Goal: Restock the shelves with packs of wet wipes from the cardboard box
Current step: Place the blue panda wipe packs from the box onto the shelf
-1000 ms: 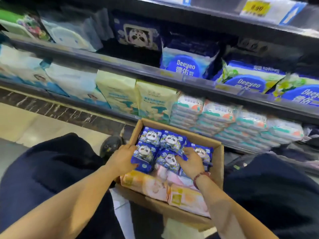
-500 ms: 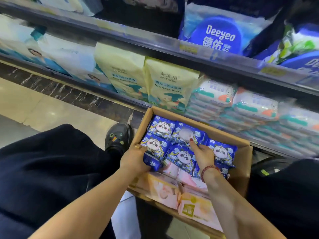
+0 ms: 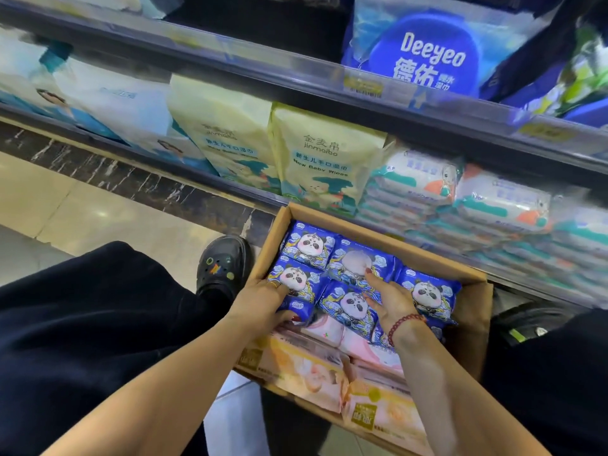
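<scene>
Blue panda pack point(image 3: 298, 306) is pinched by left hand point(image 3: 263, 301); packs point(image 3: 352, 302) beside it are pressed under spread right hand point(image 3: 391, 301). Slick neighbours could be dragged from cardboard box point(image 3: 473, 320).

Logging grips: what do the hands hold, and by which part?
Left hand grips the near-left blue panda pack by its near edge. Right hand rests on neighbouring packs; grip unclear.

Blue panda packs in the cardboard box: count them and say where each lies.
5 on top: back-left pack, back-middle pack, front-left pack held by the left hand, centre pack, right pack beside the right hand. Blue edges beneath suggest more hidden.
</scene>
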